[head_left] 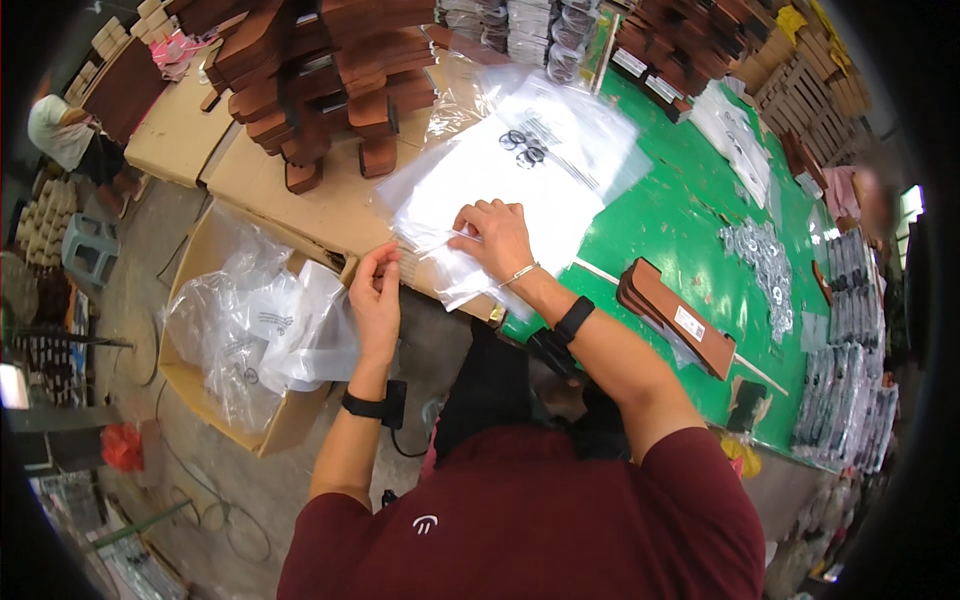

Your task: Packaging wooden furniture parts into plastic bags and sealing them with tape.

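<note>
"Bags, clear plastic, one loose stack: where?"

"Top centre of the frame, sheets fanned and overlapping. Long axis slanting, lower end toward bottom left, far end toward upper right. Dark ring print faces up."

"Hands?"

"Right hand: frame centre, on the stack's lower end, fingers bent; whether they pinch a sheet, cannot tell. Left hand: just left of centre, beside the table edge, thumb and fingertips narrow; any grip on film, cannot tell."

"Surface?"

"Table, green top at right, brown cardboard at upper left. Brown wooden pieces piled at top; more brown pieces right of centre, lengthwise from upper left to lower right."

"Room?"

"Grey floor, lower left. Carton with crumpled bags, left of the left hand. Blue-grey stool, left edge. Person in a white top, upper left."
</note>
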{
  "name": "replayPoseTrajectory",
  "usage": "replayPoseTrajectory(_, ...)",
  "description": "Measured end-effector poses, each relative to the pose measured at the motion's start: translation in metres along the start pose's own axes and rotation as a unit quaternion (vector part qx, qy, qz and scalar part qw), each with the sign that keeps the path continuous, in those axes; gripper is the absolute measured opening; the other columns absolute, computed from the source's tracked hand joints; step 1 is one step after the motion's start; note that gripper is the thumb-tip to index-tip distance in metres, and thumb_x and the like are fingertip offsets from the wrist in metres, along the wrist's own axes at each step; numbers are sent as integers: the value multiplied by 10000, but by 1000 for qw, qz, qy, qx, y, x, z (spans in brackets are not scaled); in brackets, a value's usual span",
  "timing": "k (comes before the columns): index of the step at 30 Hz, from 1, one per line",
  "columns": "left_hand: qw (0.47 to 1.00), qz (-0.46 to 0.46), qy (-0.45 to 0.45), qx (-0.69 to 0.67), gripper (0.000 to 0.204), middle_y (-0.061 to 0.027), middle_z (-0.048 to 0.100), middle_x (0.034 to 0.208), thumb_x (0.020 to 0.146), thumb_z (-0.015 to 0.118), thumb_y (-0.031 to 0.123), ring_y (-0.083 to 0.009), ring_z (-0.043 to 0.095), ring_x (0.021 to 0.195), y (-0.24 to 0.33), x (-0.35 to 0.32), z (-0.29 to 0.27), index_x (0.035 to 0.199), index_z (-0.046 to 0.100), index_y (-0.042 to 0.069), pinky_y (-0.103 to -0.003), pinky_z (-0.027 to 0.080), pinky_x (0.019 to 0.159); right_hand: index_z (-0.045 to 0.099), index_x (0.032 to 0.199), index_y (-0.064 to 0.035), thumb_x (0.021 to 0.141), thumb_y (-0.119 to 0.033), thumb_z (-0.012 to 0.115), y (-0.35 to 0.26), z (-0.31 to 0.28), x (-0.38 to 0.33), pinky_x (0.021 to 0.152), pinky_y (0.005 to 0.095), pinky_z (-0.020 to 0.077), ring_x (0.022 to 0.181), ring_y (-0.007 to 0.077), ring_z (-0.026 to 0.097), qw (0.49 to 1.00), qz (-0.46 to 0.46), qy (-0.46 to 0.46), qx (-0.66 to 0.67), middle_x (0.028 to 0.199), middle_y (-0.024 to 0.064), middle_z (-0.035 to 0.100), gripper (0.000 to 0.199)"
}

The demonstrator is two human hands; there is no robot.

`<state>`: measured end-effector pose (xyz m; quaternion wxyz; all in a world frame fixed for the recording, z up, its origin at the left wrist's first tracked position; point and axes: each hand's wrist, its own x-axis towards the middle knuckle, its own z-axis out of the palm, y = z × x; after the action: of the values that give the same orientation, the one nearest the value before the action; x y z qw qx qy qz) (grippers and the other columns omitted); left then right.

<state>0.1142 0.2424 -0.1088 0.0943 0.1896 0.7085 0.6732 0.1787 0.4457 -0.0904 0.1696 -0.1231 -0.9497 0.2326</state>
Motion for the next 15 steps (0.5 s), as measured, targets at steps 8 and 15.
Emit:
replayPoseTrajectory(8, 999, 34, -1, 8, 260, -67, 669, 1083, 948, 570, 13, -125, 615, 944, 14, 0, 10, 1199, 636, 2, -257, 485, 841, 725, 902, -65, 900, -148, 627, 54, 8, 13, 789, 250, 474, 790, 106, 616, 925, 131, -17, 356, 813, 40, 703, 128)
replayPoseTrajectory(15, 923, 297, -137, 203, 287, -130, 637, 1204, 902, 628, 118, -336, 587, 1141, 54, 5, 54, 1180, 646, 51, -393, 454, 975, 669, 992, -17, 952, -163, 631, 41, -72, 41, 793, 246, 478, 814, 85, 597, 874, 58, 80, 476, 901, 2, 682, 156)
